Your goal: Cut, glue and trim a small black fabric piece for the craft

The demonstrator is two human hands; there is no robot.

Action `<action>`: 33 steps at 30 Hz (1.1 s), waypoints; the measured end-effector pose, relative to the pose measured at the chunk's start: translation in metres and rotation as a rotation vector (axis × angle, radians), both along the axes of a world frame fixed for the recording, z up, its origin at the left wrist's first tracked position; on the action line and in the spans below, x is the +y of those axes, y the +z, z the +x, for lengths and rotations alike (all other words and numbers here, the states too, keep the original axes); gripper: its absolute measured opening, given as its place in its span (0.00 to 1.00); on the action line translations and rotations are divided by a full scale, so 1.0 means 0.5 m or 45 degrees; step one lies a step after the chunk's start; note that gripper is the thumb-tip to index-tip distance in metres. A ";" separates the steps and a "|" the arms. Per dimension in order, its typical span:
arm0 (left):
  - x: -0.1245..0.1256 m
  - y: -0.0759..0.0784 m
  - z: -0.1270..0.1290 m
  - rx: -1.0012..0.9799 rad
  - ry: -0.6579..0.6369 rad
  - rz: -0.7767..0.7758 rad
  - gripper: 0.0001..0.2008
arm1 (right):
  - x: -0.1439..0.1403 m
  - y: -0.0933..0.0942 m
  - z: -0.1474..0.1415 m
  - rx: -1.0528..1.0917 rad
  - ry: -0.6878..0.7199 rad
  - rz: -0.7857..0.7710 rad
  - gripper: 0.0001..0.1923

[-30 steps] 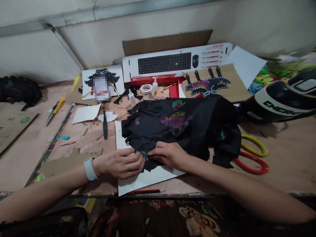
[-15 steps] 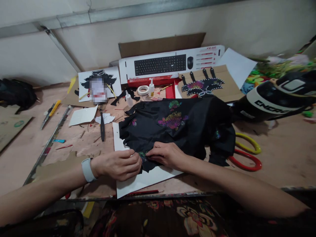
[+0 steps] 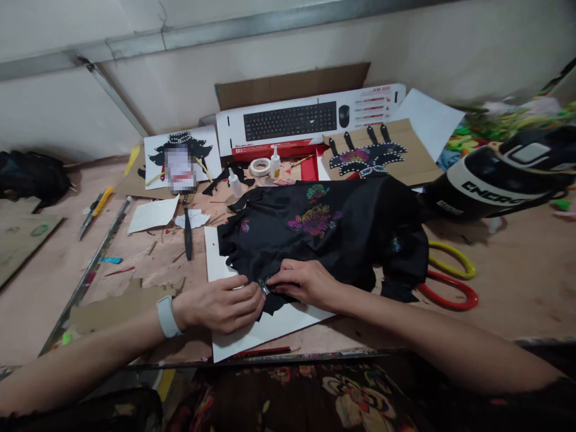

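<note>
A piece of black fabric [image 3: 279, 228] with shiny multicoloured flower prints lies spread over a sheet of white card [image 3: 243, 342], its left edge cut jagged. My left hand [image 3: 231, 303], with a pale band on the wrist, is closed at the fabric's lower left edge, fingers curled. A small glint shows by its fingertips; what it is I cannot make out. Close to its right, my right hand [image 3: 308, 282] rests on the fabric, thumb and forefinger pinched on it beside a small green print. From under the fabric's right side stick out scissors [image 3: 452, 291] with red and yellow handles.
A black bottle [image 3: 490, 174] lies tilted at the right. Behind the fabric are small glue bottles [image 3: 275, 162], a tape roll [image 3: 260, 167], a keyboard box [image 3: 310, 117] and a beaded black cutout [image 3: 369, 157] on cardboard. A yellow-handled cutter [image 3: 95, 210] lies at the left.
My left hand has moved slightly right, closer to my right hand, and a glint now shows at its fingertips. My right hand stays in nearly the same place on the fabric.
</note>
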State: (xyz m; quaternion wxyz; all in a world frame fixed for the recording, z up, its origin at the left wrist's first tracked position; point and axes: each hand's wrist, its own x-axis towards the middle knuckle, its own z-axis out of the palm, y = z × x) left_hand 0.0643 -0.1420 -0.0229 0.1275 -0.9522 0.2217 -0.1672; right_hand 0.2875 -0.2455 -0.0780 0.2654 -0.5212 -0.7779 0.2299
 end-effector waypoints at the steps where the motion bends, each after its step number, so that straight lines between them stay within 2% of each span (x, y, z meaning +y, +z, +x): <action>1: 0.000 -0.001 0.003 0.011 0.007 -0.019 0.13 | 0.000 -0.001 0.000 -0.002 -0.004 0.004 0.09; 8: 0.002 -0.010 0.006 0.039 0.016 -0.087 0.11 | -0.002 -0.002 -0.002 0.010 -0.018 -0.005 0.09; 17: 0.001 -0.012 -0.012 0.076 0.087 -0.106 0.11 | 0.000 0.016 0.011 0.058 0.031 -0.033 0.06; 25: -0.004 -0.013 -0.014 0.073 0.108 -0.118 0.12 | 0.016 0.037 0.027 0.274 -0.029 -0.189 0.03; 30: -0.004 -0.012 -0.015 0.071 0.127 -0.132 0.12 | 0.020 0.041 0.022 0.470 -0.160 -0.497 0.06; 33: -0.004 -0.011 -0.015 0.081 0.129 -0.122 0.12 | 0.020 0.043 0.021 0.538 -0.165 -0.583 0.07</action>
